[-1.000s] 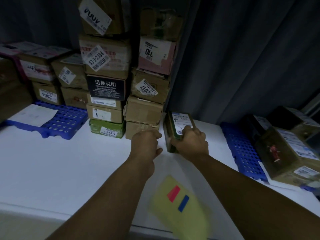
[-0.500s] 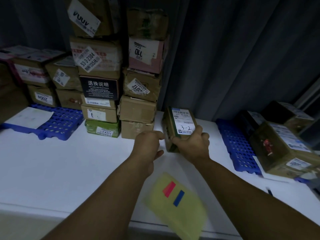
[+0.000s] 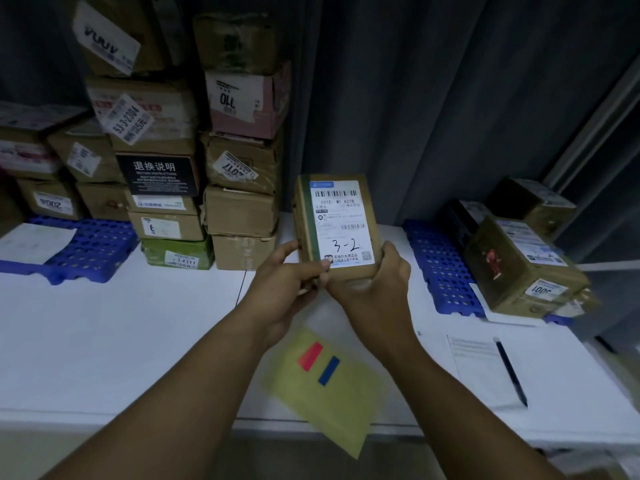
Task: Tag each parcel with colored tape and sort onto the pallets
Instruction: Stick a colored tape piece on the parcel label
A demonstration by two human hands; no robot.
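White table (image 3: 104, 341), both hands — left hand (image 3: 284, 285), right hand (image 3: 370, 289) — gripping raised parcel (image 3: 337, 226)

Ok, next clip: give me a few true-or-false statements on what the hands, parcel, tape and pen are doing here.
1. Both the left hand and the right hand hold the parcel marked 3-2. True.
2. The parcel lies flat on a blue pallet. False: it is held up in the air over the white table.
3. A red tape strip and a blue tape strip sit on the yellow sheet. True.
4. The pen lies on the yellow sheet. False: it lies on the white paper to the right.
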